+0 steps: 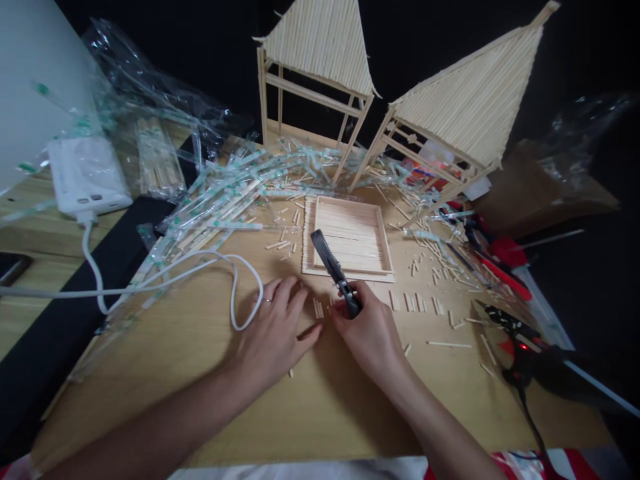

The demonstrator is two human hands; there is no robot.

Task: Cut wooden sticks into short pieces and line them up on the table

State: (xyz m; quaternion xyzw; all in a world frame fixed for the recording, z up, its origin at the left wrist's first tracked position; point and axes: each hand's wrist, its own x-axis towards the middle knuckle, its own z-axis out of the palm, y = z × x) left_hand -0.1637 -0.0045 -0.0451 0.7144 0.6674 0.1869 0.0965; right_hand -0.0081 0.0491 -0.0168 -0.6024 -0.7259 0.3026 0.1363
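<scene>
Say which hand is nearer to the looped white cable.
Left. The left hand is beside the looped white cable, whose bend meets its edge in view; contact is unclear. The right hand is farther away, gripping a black plier-like tool.

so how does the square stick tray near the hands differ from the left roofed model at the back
The square stick tray lies flat and low on the table; the left roofed model rises tall on thin posts. The tray has a low raised edging, while the model has a sloping roof. The tray shows whole outline; the model's top is cut off by the picture. Both are pale and stick-built.
</scene>
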